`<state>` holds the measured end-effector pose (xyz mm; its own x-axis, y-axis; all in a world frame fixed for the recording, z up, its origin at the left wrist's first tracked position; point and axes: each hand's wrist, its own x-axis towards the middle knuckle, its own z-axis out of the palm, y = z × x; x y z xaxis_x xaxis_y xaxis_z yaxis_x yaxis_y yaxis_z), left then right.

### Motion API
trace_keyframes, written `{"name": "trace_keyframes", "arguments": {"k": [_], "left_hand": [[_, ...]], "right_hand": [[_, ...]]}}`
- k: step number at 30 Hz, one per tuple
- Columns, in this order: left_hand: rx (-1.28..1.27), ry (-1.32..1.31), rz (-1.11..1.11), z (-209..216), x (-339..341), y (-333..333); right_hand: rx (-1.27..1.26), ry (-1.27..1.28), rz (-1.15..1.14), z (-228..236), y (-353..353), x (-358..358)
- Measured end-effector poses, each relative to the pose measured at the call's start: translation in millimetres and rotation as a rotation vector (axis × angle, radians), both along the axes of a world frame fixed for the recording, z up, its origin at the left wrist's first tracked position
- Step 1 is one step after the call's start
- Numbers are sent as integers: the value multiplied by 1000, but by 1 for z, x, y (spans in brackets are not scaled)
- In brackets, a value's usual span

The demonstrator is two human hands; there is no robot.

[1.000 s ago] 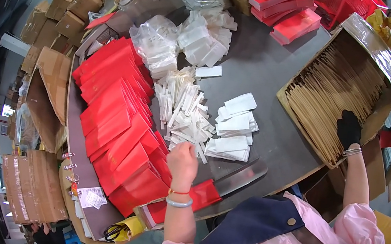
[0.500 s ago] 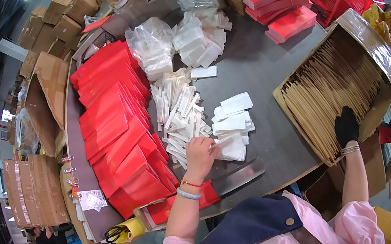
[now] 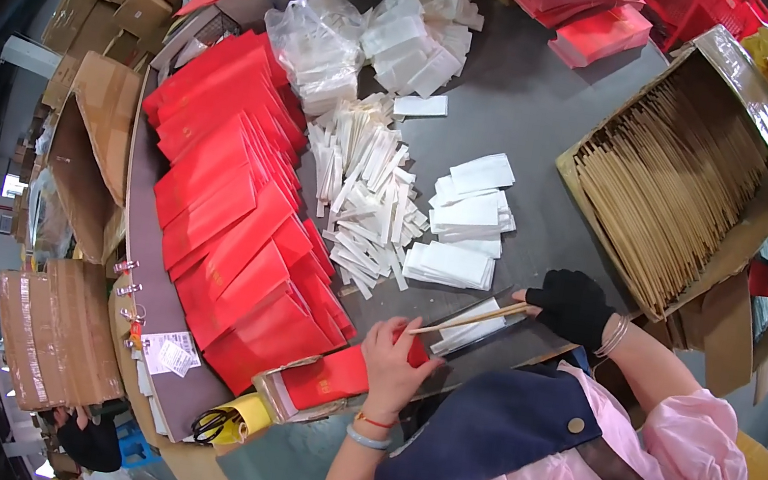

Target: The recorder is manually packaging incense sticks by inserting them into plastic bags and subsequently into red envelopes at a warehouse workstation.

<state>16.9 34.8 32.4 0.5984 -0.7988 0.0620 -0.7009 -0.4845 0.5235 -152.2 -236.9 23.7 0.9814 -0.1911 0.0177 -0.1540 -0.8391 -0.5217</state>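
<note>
My right hand (image 3: 574, 308), in a black glove that leaves the fingertips bare, grips one end of a pair of slim wooden chopsticks (image 3: 479, 321). The other end reaches my bare left hand (image 3: 394, 356), whose fingers are closed on the tip. Below the chopsticks, white paper slips (image 3: 469, 332) lie near the table's front edge. Just beyond are small stacks of white paper slips (image 3: 450, 264) and a loose heap of narrow white strips (image 3: 380, 200). A red packet (image 3: 324, 378) lies beside my left wrist.
A cardboard box (image 3: 579, 185) full of long wooden sticks leans at the right. Red paper bags (image 3: 229, 217) overlap along the left. Clear plastic bags (image 3: 318, 46) sit behind the strips, and red stacks (image 3: 601, 36) stand at the far edge. Scissors (image 3: 210, 425) rest in a yellow holder at front left.
My right hand has come out of the box and moved left, bringing chopsticks. My left hand has moved nearer, from the paper slips to the chopsticks' tip. White slips now lie near the front edge.
</note>
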Motion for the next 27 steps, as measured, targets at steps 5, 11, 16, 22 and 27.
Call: {"name": "trace_keyframes", "arguments": {"k": [5,11,16,22,27], "left_hand": [[40,-20,-46,-7,1,21],[5,-3,-134,-14,-12,-10],[16,-62,-69,-16,-11,-7],[-20,-54,-130,-19,1,-21],[442,-40,-447,40,8,-32]], "right_hand": [[-299,-28,102,-14,-8,-6],[77,-108,202,-32,38,37],[12,-8,-184,-37,15,15],[476,-228,126,-32,94,62],[-192,-86,126,2,58,44]]}}
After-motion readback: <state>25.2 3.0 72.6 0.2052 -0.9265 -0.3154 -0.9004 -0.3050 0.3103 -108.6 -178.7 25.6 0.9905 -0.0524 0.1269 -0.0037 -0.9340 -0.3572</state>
